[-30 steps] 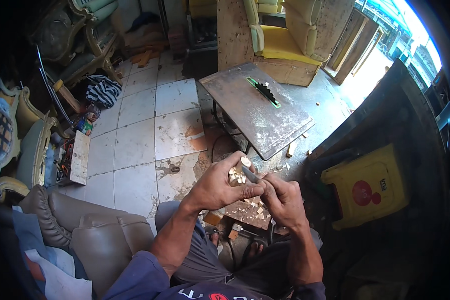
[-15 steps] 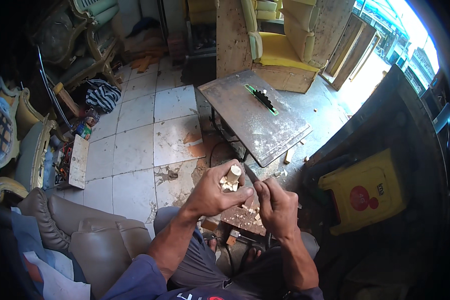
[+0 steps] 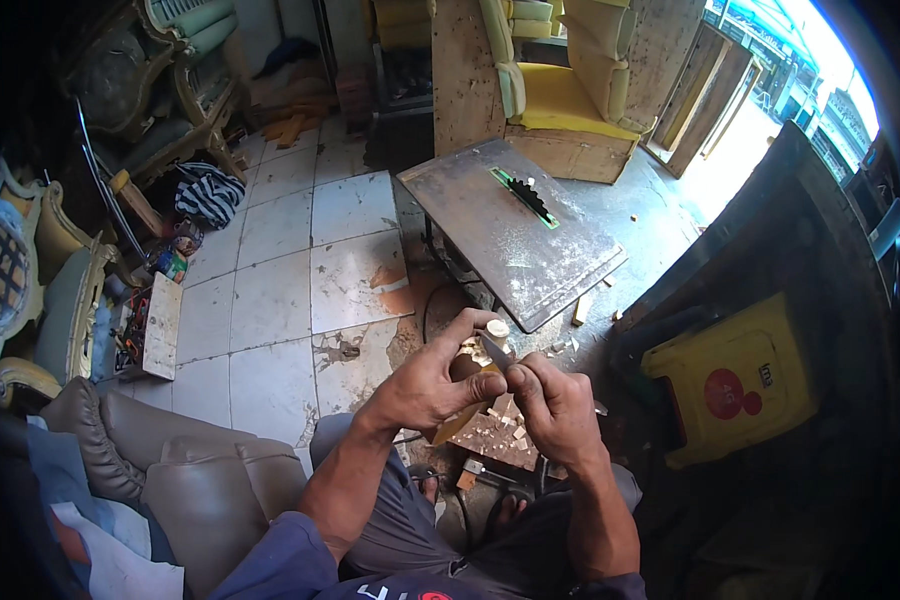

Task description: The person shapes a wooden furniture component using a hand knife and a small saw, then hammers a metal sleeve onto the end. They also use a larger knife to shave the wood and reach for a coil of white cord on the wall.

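Note:
In my left hand (image 3: 428,388) is a pale piece of wood (image 3: 497,328), its round cut end pointing up and away past the fingers. The wood's lower part shows below my palm; the middle is covered by the fingers. My right hand (image 3: 558,405) grips a knife, whose handle is hidden in the fist. Its grey blade (image 3: 493,350) lies against the wood near the round end, and my left thumb reaches close to the right fingers. Below both hands, a wooden board (image 3: 490,449) carries pale wood chips.
Ahead stands a table saw (image 3: 470,220) with its dark toothed blade (image 3: 530,198) raised. A yellow plastic stool (image 3: 780,380) lies tilted at the right. Brown cushions (image 3: 205,480) lie at left, near an open toolbox (image 3: 160,325). A yellow armchair (image 3: 560,100) stands behind the saw.
The wood has tipped away from me, its round end now farther forward and its lower part showing beneath my palm. The knife blade has shifted left onto the wood.

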The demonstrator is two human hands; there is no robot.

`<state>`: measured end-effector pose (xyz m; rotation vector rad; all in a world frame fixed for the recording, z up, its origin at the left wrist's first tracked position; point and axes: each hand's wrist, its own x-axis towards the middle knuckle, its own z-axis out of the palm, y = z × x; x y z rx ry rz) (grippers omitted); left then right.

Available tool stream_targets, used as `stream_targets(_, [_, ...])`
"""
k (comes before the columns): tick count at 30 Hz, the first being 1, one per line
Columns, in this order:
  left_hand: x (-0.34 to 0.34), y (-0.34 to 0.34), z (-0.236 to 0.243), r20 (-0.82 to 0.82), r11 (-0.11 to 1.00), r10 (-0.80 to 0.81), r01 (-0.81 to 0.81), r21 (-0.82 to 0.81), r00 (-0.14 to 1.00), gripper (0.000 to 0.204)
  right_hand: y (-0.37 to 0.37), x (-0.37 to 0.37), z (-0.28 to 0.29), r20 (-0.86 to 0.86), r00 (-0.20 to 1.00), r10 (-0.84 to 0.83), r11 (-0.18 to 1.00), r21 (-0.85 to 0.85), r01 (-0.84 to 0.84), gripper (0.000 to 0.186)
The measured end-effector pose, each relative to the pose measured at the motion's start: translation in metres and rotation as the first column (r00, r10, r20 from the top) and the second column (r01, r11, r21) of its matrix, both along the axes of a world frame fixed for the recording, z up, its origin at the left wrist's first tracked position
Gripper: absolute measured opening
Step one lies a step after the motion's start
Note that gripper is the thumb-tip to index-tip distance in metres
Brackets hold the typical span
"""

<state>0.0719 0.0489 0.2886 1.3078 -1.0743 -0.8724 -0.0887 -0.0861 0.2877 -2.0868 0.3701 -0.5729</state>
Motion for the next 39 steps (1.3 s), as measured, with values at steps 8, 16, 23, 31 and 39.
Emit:
stream_targets(8, [-0.001,0.003,0.004,0.105,0.993,0.032,-0.043,0.106,0.994,0.055,-0.009,-0.010,0.011,-0.162,0.978,0.133,0.990,0.058,-0.125,0.032])
stream_targets(16, [-0.013,-0.007,0.006,0.245,0.968,0.217,-0.241,0.072,0.945,0.048,0.005,-0.008,-0.001,-0.071,0.989,-0.129,0.985,-0.123,0.119,0.022])
stream_targets(23, [-0.021,-0.018,-0.014,-0.147,0.967,0.231,-0.244,-0.076,0.962,0.041,0.018,0.008,-0.002,0.156,0.963,-0.220,0.975,0.019,0.220,0.020])
stream_targets(31, [0.002,0.007,0.002,0.031,0.991,0.083,-0.085,0.100,0.996,0.056,-0.003,-0.002,0.006,-0.127,0.989,0.072,0.997,0.012,-0.071,0.028])
stream_targets(39, [-0.010,-0.001,-0.005,0.039,0.981,0.154,-0.158,0.116,0.987,0.041,0.005,-0.004,0.007,-0.081,0.994,-0.072,0.997,0.014,0.073,0.030])
